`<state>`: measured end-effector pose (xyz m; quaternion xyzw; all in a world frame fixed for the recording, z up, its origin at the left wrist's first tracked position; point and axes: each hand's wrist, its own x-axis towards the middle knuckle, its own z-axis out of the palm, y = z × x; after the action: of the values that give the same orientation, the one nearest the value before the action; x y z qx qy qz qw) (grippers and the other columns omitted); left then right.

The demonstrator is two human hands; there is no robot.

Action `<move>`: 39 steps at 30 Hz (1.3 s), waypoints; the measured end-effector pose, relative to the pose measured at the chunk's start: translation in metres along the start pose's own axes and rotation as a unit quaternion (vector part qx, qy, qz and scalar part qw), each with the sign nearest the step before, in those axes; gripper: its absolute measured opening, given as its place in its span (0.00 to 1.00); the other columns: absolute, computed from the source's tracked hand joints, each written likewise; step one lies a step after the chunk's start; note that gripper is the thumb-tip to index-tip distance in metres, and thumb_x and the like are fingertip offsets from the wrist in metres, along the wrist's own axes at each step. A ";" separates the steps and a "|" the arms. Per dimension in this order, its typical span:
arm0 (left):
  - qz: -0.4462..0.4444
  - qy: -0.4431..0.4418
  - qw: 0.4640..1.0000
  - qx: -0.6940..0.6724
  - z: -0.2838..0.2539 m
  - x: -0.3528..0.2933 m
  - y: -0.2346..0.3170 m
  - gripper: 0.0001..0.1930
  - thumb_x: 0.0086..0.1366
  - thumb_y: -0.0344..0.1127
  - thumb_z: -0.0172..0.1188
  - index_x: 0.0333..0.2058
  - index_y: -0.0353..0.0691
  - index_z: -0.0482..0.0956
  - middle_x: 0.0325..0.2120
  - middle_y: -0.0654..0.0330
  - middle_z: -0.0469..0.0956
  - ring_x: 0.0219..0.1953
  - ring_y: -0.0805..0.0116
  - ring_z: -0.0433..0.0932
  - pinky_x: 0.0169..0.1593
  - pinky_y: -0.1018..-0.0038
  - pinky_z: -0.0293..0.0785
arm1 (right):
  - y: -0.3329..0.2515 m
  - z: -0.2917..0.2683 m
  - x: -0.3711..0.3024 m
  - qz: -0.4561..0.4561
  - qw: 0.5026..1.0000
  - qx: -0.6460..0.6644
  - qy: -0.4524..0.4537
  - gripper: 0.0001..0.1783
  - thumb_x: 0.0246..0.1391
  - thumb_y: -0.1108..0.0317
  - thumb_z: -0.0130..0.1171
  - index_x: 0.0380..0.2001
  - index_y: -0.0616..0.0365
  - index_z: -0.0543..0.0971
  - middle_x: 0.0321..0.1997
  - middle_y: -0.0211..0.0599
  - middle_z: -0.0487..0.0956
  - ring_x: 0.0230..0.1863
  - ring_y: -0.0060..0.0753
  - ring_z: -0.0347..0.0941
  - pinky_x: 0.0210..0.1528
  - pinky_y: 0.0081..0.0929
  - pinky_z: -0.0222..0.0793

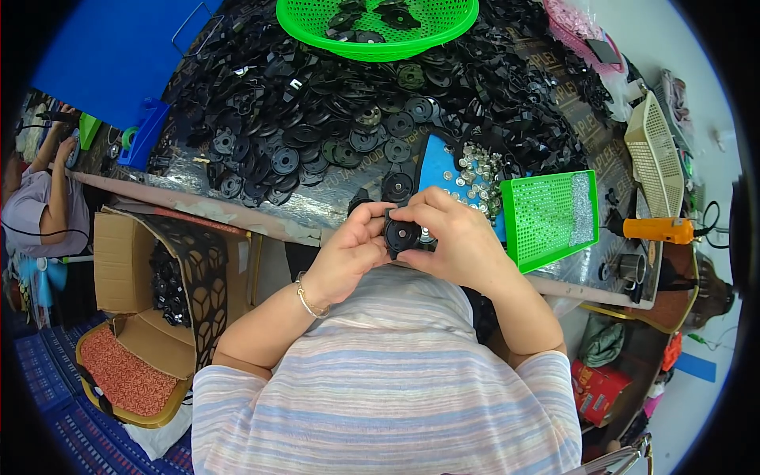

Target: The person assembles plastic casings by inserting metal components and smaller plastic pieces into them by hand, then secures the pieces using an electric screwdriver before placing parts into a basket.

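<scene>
Close to my body, just past the table's near edge, both hands hold a black round plastic part (401, 233) with a hole at its centre. My left hand (352, 252) is closed on its left side, with thumb and fingers bent around the rim. My right hand (459, 241) grips the right side, and a small silver metal piece (427, 237) shows by its fingers. Beyond the hands, small round metal pieces (475, 176) lie loose on a blue sheet (435, 162). A heap of similar black plastic parts (301, 131) covers much of the table.
A green perforated tray (515, 229) with tiny silver pieces (583, 210) stands right of my hands. Farther right lie an orange corded tool (657, 229) and a metal cup (632, 267). A green basket (376, 51) sits at the back; a cardboard box (123, 261) stands lower left. Another person (51, 206) works far left.
</scene>
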<state>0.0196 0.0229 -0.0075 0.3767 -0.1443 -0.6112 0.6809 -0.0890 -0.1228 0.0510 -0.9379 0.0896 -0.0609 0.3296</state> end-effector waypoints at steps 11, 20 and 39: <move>0.190 0.123 0.948 0.223 -0.026 0.001 0.016 0.13 0.57 0.20 0.52 0.41 0.35 0.64 0.36 0.62 0.67 0.36 0.76 0.72 0.39 0.81 0.69 | -0.006 0.001 0.000 -0.042 0.996 0.068 0.038 0.33 0.29 0.67 0.70 0.46 0.50 0.72 0.45 0.34 0.68 0.34 0.32 0.71 0.34 0.25 0.71; 0.272 0.264 0.686 0.621 -0.046 0.013 0.032 0.15 0.44 0.24 0.61 0.33 0.34 0.69 0.23 0.53 0.70 0.29 0.55 0.70 0.34 0.67 0.67 | -0.001 0.004 -0.003 -0.014 0.988 0.128 0.080 0.31 0.29 0.73 0.70 0.44 0.55 0.74 0.41 0.33 0.70 0.26 0.22 0.66 0.28 0.18 0.63; 0.264 0.393 0.415 0.777 -0.097 0.006 0.109 0.08 0.50 0.31 0.59 0.30 0.39 0.73 0.27 0.58 0.72 0.33 0.56 0.71 0.35 0.63 0.64 | 0.013 0.002 -0.015 0.014 0.994 0.083 0.076 0.27 0.35 0.72 0.67 0.44 0.54 0.73 0.40 0.35 0.71 0.26 0.26 0.69 0.28 0.20 0.69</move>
<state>0.1634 0.0462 0.0010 0.8876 -0.3663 0.1863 0.2082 -0.1047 -0.1286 0.0408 -0.8985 0.1222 -0.1351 0.3995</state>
